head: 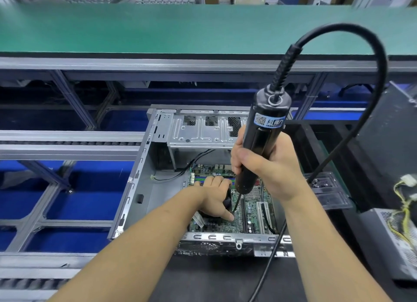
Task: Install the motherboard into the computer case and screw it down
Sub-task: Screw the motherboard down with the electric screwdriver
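A green motherboard (252,213) lies flat inside the open grey computer case (144,166) in front of me. My right hand (268,166) grips a black electric screwdriver (264,134) upright, its thin bit touching the board near the middle. My left hand (216,197) rests on the board over a black fan, fingers spread, the thumb pressing the board just beside the bit's tip. The screw under the bit is too small to make out.
A black cable (352,37) loops from the screwdriver's top and down to the right. A power supply (399,240) with yellow wires sits at the right. A clear plastic tray (327,188) lies beside the case. Grey conveyor rails (67,139) run on the left.
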`<state>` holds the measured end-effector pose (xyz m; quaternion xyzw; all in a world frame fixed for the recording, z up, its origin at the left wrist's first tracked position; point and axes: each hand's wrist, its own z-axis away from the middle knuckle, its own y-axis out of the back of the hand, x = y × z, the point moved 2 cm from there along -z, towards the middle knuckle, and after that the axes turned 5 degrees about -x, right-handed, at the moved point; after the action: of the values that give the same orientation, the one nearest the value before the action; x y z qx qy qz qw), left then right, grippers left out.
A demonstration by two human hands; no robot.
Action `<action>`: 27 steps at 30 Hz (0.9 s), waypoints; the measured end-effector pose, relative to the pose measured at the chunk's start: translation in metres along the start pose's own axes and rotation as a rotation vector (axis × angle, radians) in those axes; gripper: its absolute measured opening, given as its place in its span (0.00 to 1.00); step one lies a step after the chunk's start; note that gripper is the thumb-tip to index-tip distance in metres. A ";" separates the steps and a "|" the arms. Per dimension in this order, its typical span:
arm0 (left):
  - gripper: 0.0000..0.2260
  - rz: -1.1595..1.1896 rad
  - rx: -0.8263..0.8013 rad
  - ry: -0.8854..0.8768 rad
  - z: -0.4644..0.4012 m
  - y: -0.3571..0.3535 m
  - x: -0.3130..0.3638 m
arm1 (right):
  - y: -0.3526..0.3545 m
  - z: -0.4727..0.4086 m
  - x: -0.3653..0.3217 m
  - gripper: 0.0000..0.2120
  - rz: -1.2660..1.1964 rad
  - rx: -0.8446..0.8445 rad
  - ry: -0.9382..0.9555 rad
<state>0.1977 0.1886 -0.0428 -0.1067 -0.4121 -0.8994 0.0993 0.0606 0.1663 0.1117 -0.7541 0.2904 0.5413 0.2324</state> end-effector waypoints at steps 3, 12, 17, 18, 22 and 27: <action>0.47 -0.006 -0.003 0.003 0.000 0.000 0.000 | -0.001 -0.001 0.000 0.13 -0.015 -0.012 -0.001; 0.48 -0.045 -0.014 0.016 0.006 0.003 0.006 | 0.001 -0.001 0.003 0.10 -0.039 -0.037 -0.004; 0.46 -0.085 -0.054 0.033 0.002 0.003 0.007 | 0.002 -0.003 0.007 0.14 -0.040 -0.062 -0.001; 0.45 -0.089 -0.058 0.036 0.001 0.002 0.006 | 0.002 -0.003 0.007 0.13 -0.040 -0.066 0.004; 0.44 -0.112 -0.082 0.042 -0.001 0.001 0.004 | 0.002 -0.004 0.011 0.13 -0.070 -0.078 0.010; 0.44 -0.108 -0.079 0.045 0.000 0.001 0.006 | 0.001 -0.007 0.014 0.12 -0.093 -0.069 -0.004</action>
<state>0.1920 0.1876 -0.0404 -0.0679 -0.3790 -0.9213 0.0554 0.0677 0.1580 0.1002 -0.7732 0.2355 0.5412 0.2318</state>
